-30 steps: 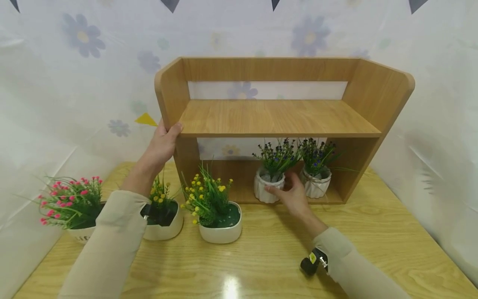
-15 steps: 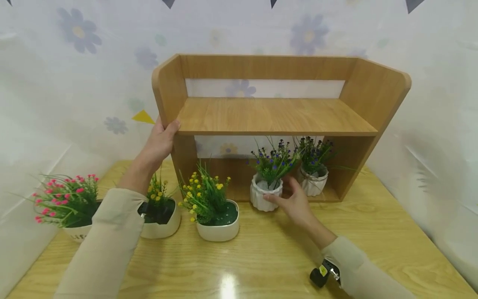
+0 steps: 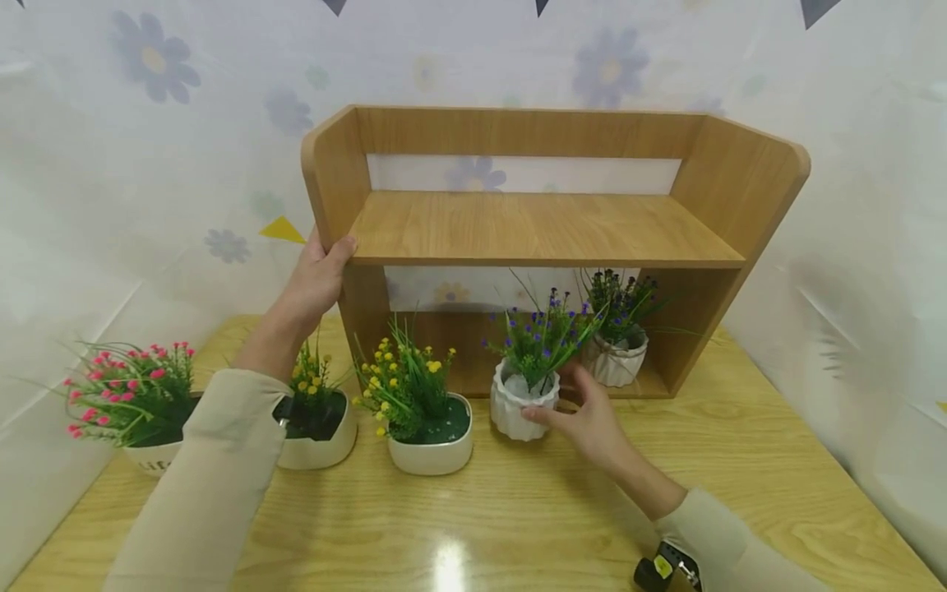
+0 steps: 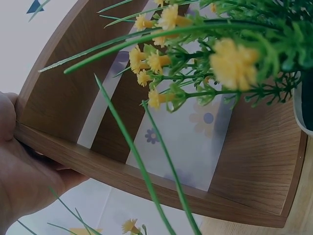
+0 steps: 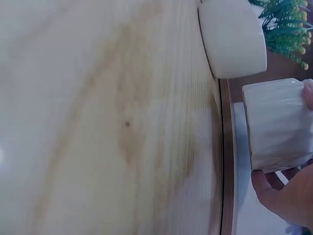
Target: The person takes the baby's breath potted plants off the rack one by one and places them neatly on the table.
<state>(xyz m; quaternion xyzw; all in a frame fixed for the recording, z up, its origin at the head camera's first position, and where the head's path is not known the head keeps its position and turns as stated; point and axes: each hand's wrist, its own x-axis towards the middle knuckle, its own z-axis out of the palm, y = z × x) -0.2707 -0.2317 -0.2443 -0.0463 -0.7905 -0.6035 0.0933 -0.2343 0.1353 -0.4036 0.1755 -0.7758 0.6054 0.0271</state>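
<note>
My left hand (image 3: 314, 275) grips the left side panel of a two-tier wooden shelf (image 3: 543, 230), thumb on the front edge near the middle board. The left wrist view shows the same panel close up behind yellow flowers. With my right hand (image 3: 595, 423) I hold a white ribbed flowerpot (image 3: 521, 411) of purple flowers by its right side, in front of the lower tier. In the right wrist view this flowerpot (image 5: 279, 127) appears raised off the table. A similar white pot (image 3: 617, 362) with dark purple flowers stands inside the lower tier at right.
A white planter (image 3: 432, 456) with yellow flowers stands just left of the held flowerpot. Further left are another yellow-flowered planter (image 3: 325, 440), partly behind my left sleeve, and a pink-flowered one (image 3: 151, 456). All stand on the wooden table (image 3: 540, 526). A patterned cloth (image 3: 459, 49) hangs behind.
My right hand has drawn the held flowerpot out of the lower tier, toward me and slightly left. My left hand keeps its grip on the shelf. The view has shifted slightly.
</note>
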